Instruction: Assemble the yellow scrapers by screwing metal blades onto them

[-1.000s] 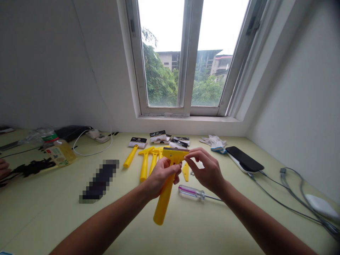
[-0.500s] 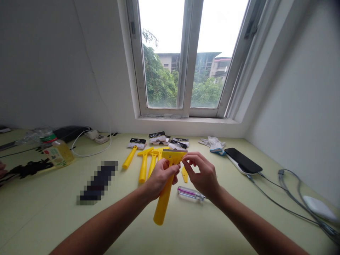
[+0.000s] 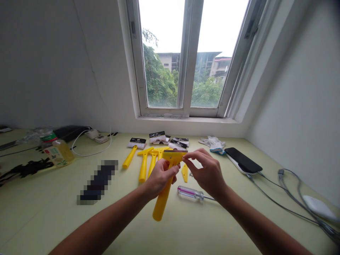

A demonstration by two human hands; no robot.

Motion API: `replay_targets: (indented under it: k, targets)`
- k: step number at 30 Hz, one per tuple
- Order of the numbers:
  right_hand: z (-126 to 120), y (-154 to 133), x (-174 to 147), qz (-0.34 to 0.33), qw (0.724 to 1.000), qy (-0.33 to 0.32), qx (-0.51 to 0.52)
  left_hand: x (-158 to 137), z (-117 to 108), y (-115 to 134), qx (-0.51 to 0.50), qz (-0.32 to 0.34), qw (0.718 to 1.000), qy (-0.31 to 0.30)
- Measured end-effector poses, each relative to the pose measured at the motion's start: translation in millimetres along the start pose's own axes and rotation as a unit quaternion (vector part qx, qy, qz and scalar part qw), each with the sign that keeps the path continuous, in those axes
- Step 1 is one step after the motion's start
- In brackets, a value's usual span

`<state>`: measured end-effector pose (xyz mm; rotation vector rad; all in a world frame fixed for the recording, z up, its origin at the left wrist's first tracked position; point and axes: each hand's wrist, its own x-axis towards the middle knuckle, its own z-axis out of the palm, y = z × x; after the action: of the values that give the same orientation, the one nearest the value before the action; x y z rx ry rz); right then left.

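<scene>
My left hand [image 3: 162, 179] is closed around a yellow scraper [image 3: 161, 203] just below its wide head, with the handle pointing down toward me. A metal blade strip runs along the head's top edge, and a small screw [image 3: 170, 157] shows on its left side. At the head's right end, the thumb and index finger of my right hand [image 3: 205, 168] are pinched together; anything between them is too small to name. Below the hands lie a loose yellow plate [image 3: 185, 173], small screws [image 3: 191, 174] and a clear-handled screwdriver [image 3: 190, 193].
Behind are several more yellow scrapers [image 3: 142, 166] and black-and-white packaging cards [image 3: 157, 137]. White gloves [image 3: 212, 142], a phone [image 3: 243, 160] and cables [image 3: 289, 189] lie right. A bottle [image 3: 58, 152], a white charger [image 3: 92, 134] and a pixelated dark object [image 3: 99, 182] are left.
My right hand has shifted slightly right and its fingertips have drawn a little off the scraper head, revealing the small screws and the screwdriver's shaft. The scraper has tilted slightly.
</scene>
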<state>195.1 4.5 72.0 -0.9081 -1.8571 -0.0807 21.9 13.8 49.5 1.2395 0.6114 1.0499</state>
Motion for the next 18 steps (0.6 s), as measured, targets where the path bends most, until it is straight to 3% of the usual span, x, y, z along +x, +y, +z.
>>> replay_targets:
  k: [5,9,15,18]
  targets:
    - [-12,-1,9,0.085,0.994,-0.065,-0.010,-1,0,2,0.042,0.009,0.999,-0.022]
    - [-14,11,13,0.175,0.978,-0.106,0.045,-1,0,3,0.052,0.001,0.998,-0.035]
    - [-4,29,11,0.205,0.952,-0.149,0.172,2,-2,-2,-0.025,-0.030,0.999,-0.019]
    - [-7,33,12,0.198,0.954,-0.166,0.154,7,-5,-5,-0.072,-0.041,0.997,-0.001]
